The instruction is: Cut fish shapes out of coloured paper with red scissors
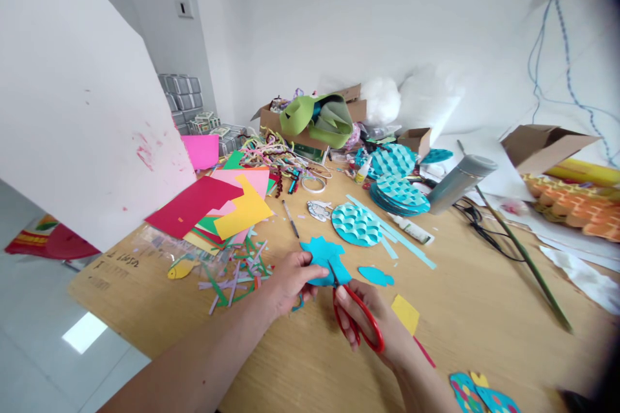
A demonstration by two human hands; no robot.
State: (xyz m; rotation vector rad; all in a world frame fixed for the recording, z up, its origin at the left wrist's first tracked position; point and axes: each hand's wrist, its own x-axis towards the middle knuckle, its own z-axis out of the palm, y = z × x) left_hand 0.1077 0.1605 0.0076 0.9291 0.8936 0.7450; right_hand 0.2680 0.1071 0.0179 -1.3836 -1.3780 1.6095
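Between thumb and fingers, my left hand (295,281) pinches a jagged-edged piece of blue paper (323,255). The red-handled scissors (368,326) are in my right hand (365,310), with their blades at the blue paper's right part. A small blue fish-shaped cutout (376,275) lies on the table just right of the paper. Beyond it sits a round disc with blue wavy scales (357,224), next to a white paper fish with drawn lines (318,210). A yellow paper piece (405,313) rests by my right wrist.
Coloured paper sheets (194,206) and cut strips (237,277) cover the table's left side. A pen (290,218), a glue tube (411,230), stacked blue discs (400,195), a grey bottle (460,184) and a long green stick (527,261) lie farther back and right.
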